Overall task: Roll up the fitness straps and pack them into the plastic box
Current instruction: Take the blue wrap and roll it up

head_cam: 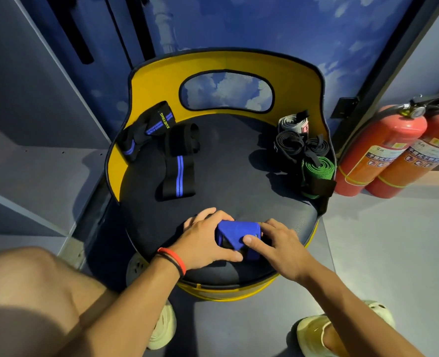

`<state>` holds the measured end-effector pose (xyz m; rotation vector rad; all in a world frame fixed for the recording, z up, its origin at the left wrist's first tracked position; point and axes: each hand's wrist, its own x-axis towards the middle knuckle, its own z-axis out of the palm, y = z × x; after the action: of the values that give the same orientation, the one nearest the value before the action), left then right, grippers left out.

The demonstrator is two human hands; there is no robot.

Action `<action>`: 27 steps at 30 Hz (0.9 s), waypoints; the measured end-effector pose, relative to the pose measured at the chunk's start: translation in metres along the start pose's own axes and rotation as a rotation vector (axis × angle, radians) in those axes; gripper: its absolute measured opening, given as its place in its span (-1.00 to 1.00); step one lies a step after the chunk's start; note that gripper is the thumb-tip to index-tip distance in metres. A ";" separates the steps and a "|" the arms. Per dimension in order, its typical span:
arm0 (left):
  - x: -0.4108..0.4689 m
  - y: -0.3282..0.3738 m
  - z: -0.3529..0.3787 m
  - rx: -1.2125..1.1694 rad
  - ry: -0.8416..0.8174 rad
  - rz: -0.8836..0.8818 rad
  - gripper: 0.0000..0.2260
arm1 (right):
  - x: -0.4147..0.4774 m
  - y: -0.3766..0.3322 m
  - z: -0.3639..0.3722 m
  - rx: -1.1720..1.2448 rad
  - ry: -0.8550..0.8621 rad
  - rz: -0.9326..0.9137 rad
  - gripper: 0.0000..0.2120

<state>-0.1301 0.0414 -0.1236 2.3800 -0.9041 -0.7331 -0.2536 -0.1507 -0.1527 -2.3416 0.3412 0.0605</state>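
1. Near the front edge of the round black padded seat (228, 155) of a yellow-backed chair, both hands meet on a rolled bright-blue fabric strap (239, 234).
2. The left hand (205, 240), with a red and a black band at its wrist, wraps over the roll's left end, fingers curled round it and the thumb lying along its near side.
3. The right hand (277, 243) clamps the roll's right end, its thumb pressed flat onto the blue fabric.
4. At the seat's left rear lie two unrolled black straps with blue stripes (161, 145), one draped partly up the yellow backrest (156, 81).
5. At the right rear, a grey rolled strap (291, 123), two black rolled straps (300, 145) and a green rolled strap (317, 171) sit close together against the backrest.
6. Two red fire extinguishers (393, 150) stand on the floor to the right of the chair.
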 end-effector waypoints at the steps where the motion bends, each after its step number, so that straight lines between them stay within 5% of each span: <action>1: 0.001 0.000 0.000 -0.010 -0.014 0.001 -0.36 | 0.000 -0.001 0.000 0.021 0.014 0.002 -0.32; 6: 0.013 -0.006 -0.004 0.041 -0.071 0.056 -0.31 | -0.003 -0.005 -0.005 0.079 0.021 -0.151 -0.49; 12: 0.023 -0.002 -0.006 0.101 -0.132 0.048 -0.47 | -0.004 0.003 -0.012 -0.199 -0.049 -0.155 -0.18; 19: 0.011 -0.001 0.005 -0.001 0.018 0.228 -0.22 | -0.006 0.012 -0.005 -0.236 0.117 -0.117 -0.17; 27: 0.026 -0.001 0.005 0.172 0.055 0.319 -0.31 | 0.004 0.013 -0.012 -0.237 0.090 -0.049 -0.11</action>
<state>-0.1160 0.0220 -0.1357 2.3058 -1.3295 -0.4798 -0.2537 -0.1687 -0.1541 -2.5914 0.3358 -0.0299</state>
